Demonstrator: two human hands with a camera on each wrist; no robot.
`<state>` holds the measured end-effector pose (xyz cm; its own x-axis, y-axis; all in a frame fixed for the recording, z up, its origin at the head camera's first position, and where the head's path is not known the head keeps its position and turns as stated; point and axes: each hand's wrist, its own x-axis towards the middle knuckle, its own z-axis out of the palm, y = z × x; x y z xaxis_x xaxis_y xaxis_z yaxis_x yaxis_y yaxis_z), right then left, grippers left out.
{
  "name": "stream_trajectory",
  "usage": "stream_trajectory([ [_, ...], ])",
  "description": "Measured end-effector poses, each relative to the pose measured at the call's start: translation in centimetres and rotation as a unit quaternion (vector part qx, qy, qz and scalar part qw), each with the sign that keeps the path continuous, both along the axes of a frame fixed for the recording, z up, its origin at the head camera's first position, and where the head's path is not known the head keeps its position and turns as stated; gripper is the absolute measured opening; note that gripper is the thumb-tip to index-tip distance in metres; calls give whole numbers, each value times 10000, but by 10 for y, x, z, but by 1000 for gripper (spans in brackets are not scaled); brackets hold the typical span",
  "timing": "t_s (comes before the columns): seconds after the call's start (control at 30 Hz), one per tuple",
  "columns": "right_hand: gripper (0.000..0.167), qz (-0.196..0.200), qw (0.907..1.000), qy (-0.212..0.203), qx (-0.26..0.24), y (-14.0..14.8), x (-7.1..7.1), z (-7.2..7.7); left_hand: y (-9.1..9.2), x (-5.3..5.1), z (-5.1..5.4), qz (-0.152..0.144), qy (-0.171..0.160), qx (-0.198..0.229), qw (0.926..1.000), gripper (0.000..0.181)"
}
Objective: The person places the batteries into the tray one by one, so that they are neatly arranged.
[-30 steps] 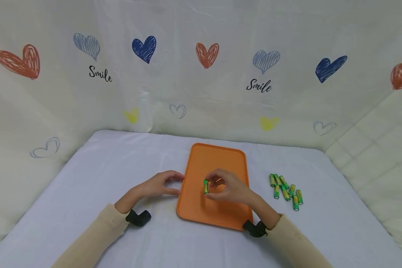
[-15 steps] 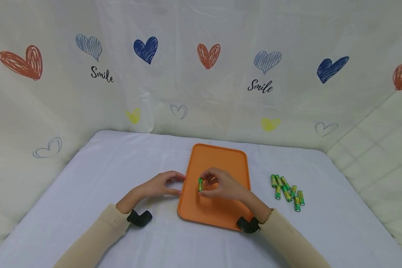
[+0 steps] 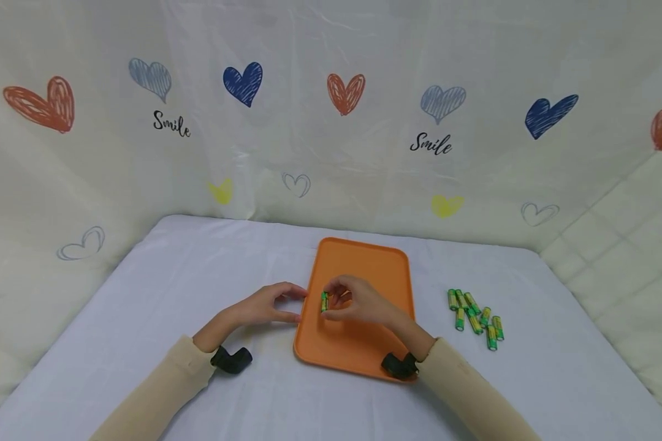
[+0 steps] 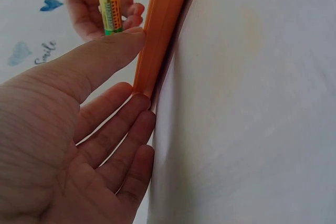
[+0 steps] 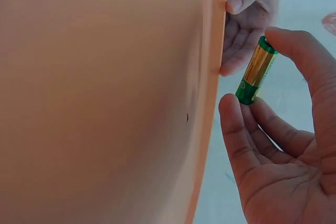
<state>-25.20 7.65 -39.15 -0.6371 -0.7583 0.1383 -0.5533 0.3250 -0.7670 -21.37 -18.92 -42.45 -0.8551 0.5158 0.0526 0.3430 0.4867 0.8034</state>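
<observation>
A green and gold battery [image 5: 256, 72] is pinched end to end between the thumb and fingers of my right hand [image 3: 358, 301]. In the head view this battery [image 3: 324, 301] hangs above the left part of an orange tray [image 3: 358, 251]. My left hand [image 3: 267, 304] rests beside the tray's left edge. In the left wrist view its thumb and fingertips touch the orange rim [image 4: 157, 40], with the fingers loosely bent and not wrapped round it.
Several more green and yellow batteries [image 3: 472, 311] lie loosely grouped on the white cloth to the right of the tray. A white sheet [image 3: 386, 165] printed with hearts hangs behind the table.
My right hand has moved left across the tray, carrying the battery toward the left rim. The left hand stays at the tray's edge. The whole head view has shifted slightly.
</observation>
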Motion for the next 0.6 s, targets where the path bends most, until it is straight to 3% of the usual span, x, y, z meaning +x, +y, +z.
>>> stream_trajectory([
  [0.33,40,-29,9994,-205,276,-15,-10,-12,1,1,2,-15,16,10,10000,53],
  [0.6,43,-113,9988,-133,449,-27,-9,-13,1,1,2,-54,20,61,10000,52],
])
